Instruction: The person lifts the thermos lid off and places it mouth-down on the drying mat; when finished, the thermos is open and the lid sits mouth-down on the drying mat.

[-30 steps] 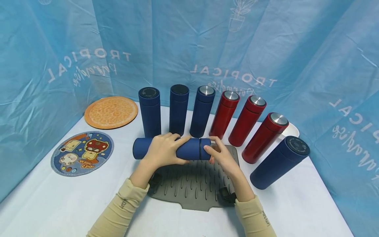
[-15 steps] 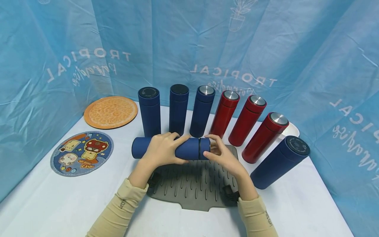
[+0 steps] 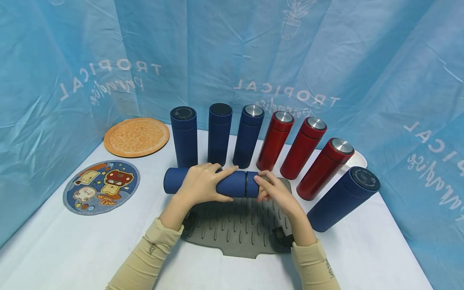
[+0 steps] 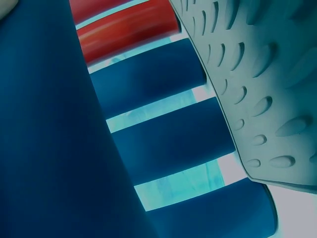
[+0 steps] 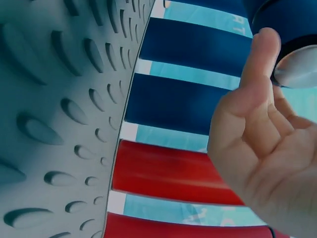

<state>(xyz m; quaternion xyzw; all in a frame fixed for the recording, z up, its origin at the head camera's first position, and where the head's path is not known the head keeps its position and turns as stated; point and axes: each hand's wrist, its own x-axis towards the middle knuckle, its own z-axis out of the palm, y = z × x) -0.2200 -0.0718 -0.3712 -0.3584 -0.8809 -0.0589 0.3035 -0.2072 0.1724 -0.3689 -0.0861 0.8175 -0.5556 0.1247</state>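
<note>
A dark blue thermos bottle (image 3: 230, 185) is held on its side above a grey ridged mat (image 3: 235, 231). My left hand (image 3: 199, 185) grips its body from above, thumb on the near side. At the bottle's right end, my right hand (image 3: 278, 194) has its fingers at the cap (image 3: 251, 190), thumb laid on the cap's edge. The right wrist view shows the cap's silver top (image 5: 299, 68) beside the fingers (image 5: 262, 54). In the left wrist view the bottle's body (image 4: 44, 129) fills the left side; most of the left hand is out of that view.
Behind the mat stand several blue bottles (image 3: 219, 137) and three red bottles (image 3: 275, 141). Another blue bottle (image 3: 340, 199) stands at the right, with a white dish (image 3: 358, 160) partly hidden behind. An orange round mat (image 3: 135, 137) and a cartoon mat (image 3: 101, 187) lie at the left.
The right hand's fingers have shifted round the cap: the thumb has gone from the cap's near lower side up onto its top. The bottle and left hand stay nearly in place.
</note>
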